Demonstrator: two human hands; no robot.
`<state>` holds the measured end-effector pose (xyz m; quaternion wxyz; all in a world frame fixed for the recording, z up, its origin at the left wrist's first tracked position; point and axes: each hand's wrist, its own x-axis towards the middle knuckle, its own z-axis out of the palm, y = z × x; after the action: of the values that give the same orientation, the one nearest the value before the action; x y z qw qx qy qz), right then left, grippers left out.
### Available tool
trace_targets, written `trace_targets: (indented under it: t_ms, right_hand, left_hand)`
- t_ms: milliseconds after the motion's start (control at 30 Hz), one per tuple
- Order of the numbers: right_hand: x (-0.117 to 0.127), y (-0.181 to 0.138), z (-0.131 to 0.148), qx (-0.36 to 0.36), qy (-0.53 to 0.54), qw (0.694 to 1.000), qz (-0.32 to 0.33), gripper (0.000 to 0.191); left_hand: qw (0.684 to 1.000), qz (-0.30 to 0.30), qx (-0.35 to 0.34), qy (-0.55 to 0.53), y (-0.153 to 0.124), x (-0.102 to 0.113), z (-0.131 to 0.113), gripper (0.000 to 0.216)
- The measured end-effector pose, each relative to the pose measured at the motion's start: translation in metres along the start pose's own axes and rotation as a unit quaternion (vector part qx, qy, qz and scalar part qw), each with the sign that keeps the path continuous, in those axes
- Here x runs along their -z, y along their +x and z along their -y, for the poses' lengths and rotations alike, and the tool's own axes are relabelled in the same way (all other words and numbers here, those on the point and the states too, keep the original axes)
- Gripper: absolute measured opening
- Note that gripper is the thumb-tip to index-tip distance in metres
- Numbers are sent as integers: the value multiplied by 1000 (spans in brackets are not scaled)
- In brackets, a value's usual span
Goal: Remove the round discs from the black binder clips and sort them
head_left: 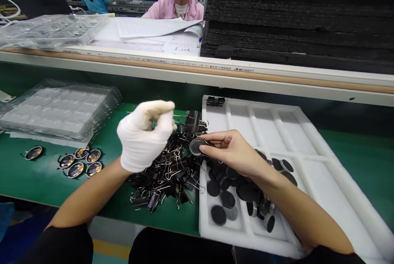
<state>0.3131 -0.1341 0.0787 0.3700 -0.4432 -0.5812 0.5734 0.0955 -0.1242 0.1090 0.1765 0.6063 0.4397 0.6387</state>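
Observation:
My left hand (146, 134), in a white glove, has its thumb and fingers pinched together on the wire handle of a black binder clip (193, 121). My right hand (235, 151) is bare and grips a round black disc (195, 147) with a thin light rim, thumb on its face. The clip hangs just above the disc; whether they touch I cannot tell. Under both hands lies a heap of black binder clips (172, 169) with silver handles. Beneath my right forearm, many black discs (218, 215) sit in a white compartmented tray (220, 235).
On the green table (117, 198) at left lie several round pieces with dark, shiny faces (75, 170). Behind them is a stack of clear plastic trays (61, 108). A shelf rail (172, 65) crosses ahead, with black foam sheets (295, 21) above. A person (172, 7) sits opposite.

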Motion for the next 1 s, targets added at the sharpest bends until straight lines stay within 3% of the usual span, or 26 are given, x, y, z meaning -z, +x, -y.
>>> trace_targets:
  t_ms: [67, 200, 300, 467, 600, 700, 867, 1000]
  right_hand:
    - [1, 1, 0, 4, -24, 999, 30, 36]
    - [12, 4, 6, 12, -59, 986, 155, 35]
    - [22, 7, 8, 72, -77, 976, 190, 28]
    - [24, 11, 2, 226, 58, 956, 177, 25]
    - [18, 11, -5, 230, 61, 962, 132, 25]
    - [18, 11, -7, 230, 17, 970, 72, 23]
    - [18, 10, -4, 235, -2, 971, 33, 21]
    - [17, 6, 3, 208, -51, 976, 31, 21]
  left_hand:
    - [999, 15, 17, -42, 7, 3, 0, 8]
    - [987, 73, 73, -123, 30, 8, 13, 16]
    - [970, 134, 128, -155, 40, 8, 25, 24]
    - [965, 198, 110, -132, 26, -2, 23, 27]
    - [987, 152, -51, 34, 6, -6, 11, 15]
    - [972, 141, -147, 118, 1, -2, 5, 16]
    - [931, 325, -71, 149, 9, 7, -2, 34]
    - [906, 328, -76, 257, 12, 10, -4, 32]
